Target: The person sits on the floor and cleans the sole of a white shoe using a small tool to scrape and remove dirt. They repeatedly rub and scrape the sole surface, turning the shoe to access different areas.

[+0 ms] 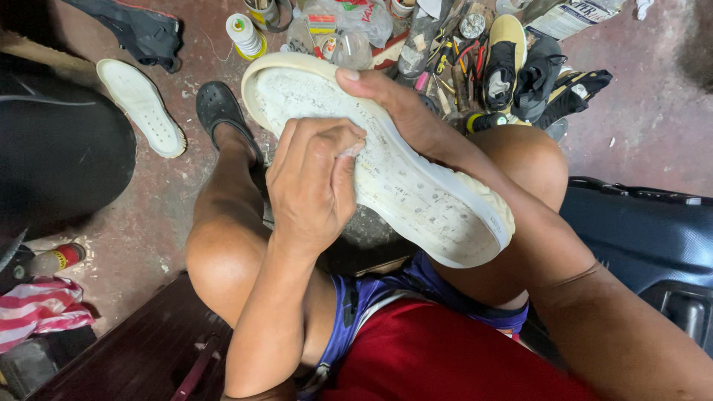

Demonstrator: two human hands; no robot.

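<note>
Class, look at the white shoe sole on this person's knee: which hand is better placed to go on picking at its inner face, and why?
Probably the left hand: its fingertips already pinch at the sole. The right hand grips the rim, steadying it.

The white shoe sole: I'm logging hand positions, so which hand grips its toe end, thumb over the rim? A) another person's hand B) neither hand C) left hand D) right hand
D: the right hand grips the toe end of the white shoe sole, while the left hand works its inner face.

You're over a worn reddish concrete floor (pixel 148 223), dusty and stained, dark wooden bench edge (pixel 141 349) under you, dark blue case (pixel 639 230) beside, flat indoor light
</note>
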